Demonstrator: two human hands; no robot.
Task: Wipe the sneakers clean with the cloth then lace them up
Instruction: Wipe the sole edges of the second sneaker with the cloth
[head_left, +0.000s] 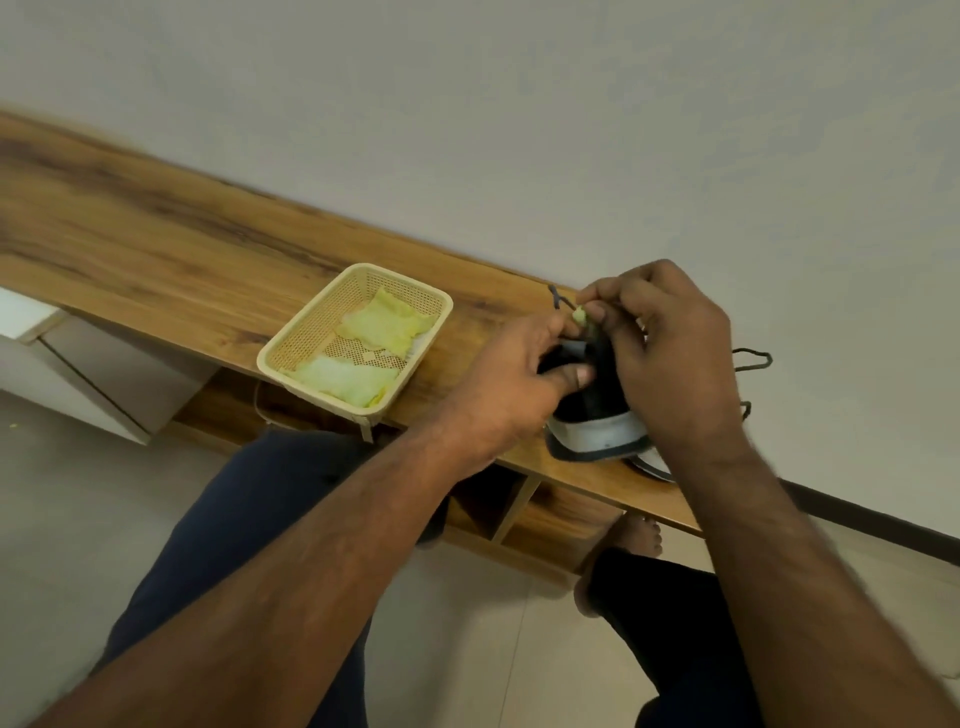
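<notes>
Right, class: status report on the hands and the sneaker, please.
Both hands, left hand and right hand, gripping dark sneaker on the wooden shelf. Lace loose. Cloths in basket.

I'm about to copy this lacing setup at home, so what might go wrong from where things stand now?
1. The sneaker sits at the wooden shelf's front edge with its heel overhanging; a hard tug by the left hand or right hand might tip it off.
2. The loose lace trails behind and may snag.
3. The basket of cloths also overhangs the edge; an elbow bump might drop it.
</notes>
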